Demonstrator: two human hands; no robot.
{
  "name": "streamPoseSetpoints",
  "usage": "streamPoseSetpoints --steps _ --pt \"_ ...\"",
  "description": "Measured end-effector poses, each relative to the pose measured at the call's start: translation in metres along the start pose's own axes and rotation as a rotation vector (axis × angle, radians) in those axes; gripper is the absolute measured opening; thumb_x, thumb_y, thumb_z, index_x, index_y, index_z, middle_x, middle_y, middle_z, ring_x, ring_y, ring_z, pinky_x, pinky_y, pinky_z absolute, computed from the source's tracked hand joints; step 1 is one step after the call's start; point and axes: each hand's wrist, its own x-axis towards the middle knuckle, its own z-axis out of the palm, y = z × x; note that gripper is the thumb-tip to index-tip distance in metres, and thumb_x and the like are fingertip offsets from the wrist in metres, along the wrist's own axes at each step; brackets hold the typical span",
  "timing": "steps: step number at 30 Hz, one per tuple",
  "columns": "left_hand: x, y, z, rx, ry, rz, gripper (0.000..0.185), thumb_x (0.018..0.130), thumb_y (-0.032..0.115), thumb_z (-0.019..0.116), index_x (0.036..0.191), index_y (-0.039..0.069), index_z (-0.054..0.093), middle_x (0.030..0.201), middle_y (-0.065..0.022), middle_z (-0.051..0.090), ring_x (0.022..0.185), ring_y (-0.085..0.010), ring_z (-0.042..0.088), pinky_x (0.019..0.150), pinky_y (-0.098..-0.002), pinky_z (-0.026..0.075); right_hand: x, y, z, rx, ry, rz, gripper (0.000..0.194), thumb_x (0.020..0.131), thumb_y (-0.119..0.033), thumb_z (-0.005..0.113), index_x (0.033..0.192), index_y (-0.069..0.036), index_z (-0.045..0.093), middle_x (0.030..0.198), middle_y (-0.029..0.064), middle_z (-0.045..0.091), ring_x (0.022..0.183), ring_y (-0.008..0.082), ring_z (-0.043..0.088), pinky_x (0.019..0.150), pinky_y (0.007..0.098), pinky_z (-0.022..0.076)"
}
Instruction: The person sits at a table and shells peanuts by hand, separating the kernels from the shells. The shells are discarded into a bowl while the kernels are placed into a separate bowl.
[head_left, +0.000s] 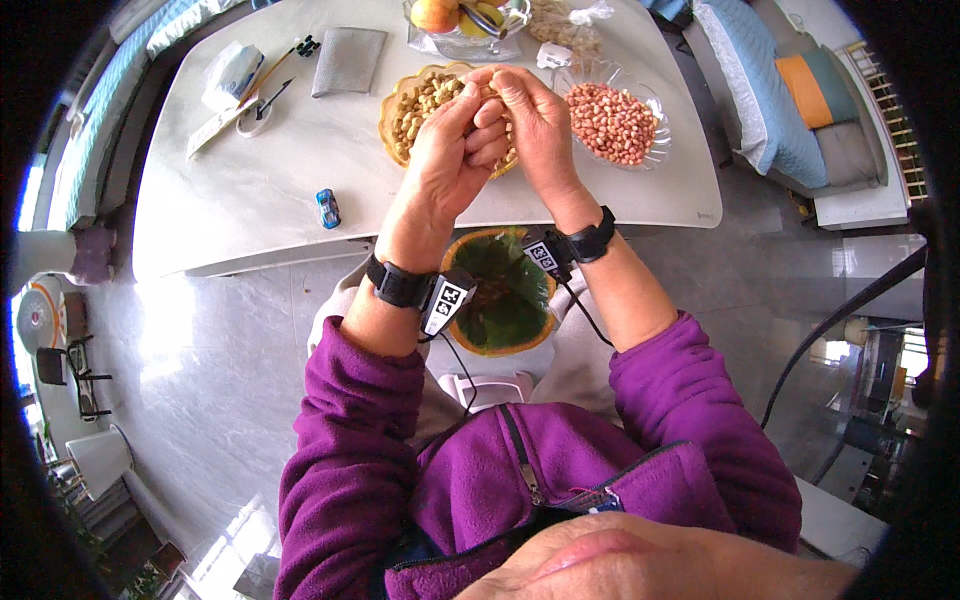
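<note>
My left hand and my right hand meet at the fingertips above a yellow-rimmed bowl of unshelled peanuts. The fingers of both hands are curled inward; whatever lies between the fingertips is too small and hidden to make out. Right of my right hand stands a clear scalloped glass bowl filled with shelled pink peanut kernels. Below the table edge, between my knees, is a green container with an orange rim, with brownish bits inside.
On the pale table are a blue toy car, a grey textured pouch, a tissue pack, a power strip, a fruit bowl and a clear bag of peanuts. Cables hang from both wrist devices.
</note>
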Motion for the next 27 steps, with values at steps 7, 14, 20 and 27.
streamPoseSetpoints --steps 7,14,20,27 --pt "0.002 0.001 -0.006 0.018 0.005 0.005 0.011 0.106 0.016 0.046 0.107 0.007 0.053 0.086 -0.0002 0.054 0.057 -0.0036 0.034 0.047 -0.0185 0.029 0.004 0.000 0.003 0.216 -0.062 0.017 0.031 0.107 -0.026 0.051 0.111 -0.003 0.070 0.103 0.0016 0.073 0.076 0.0040 0.060 0.071 0.0193 0.0526" --pt "0.006 -0.001 -0.014 -0.130 0.087 -0.005 0.012 0.101 0.011 0.047 0.097 0.004 0.056 0.082 -0.0022 0.056 0.061 -0.0088 0.043 0.051 -0.0215 0.035 -0.001 -0.009 0.002 0.098 -0.117 0.026 0.029 0.106 -0.027 0.052 0.111 -0.005 0.071 0.106 0.0023 0.072 0.079 0.0042 0.061 0.065 0.0189 0.0542" --pt "0.007 0.000 -0.017 -0.136 0.174 -0.024 0.014 0.098 0.011 0.050 0.090 0.003 0.057 0.077 -0.0025 0.056 0.064 -0.0122 0.051 0.053 -0.0242 0.041 0.000 -0.010 0.000 0.043 -0.138 0.007 0.029 0.105 -0.027 0.053 0.111 -0.005 0.071 0.108 0.0031 0.071 0.081 0.0069 0.064 0.069 0.0208 0.0549" --pt "0.007 0.000 -0.016 -0.123 0.110 -0.013 0.007 0.100 0.008 0.055 0.096 0.003 0.058 0.081 -0.0031 0.058 0.062 -0.0079 0.046 0.051 -0.0201 0.036 0.003 -0.008 -0.010 -0.014 -0.171 -0.001 0.032 0.107 -0.029 0.050 0.114 -0.005 0.071 0.112 0.0023 0.073 0.097 0.0078 0.064 0.090 0.0238 0.0527"
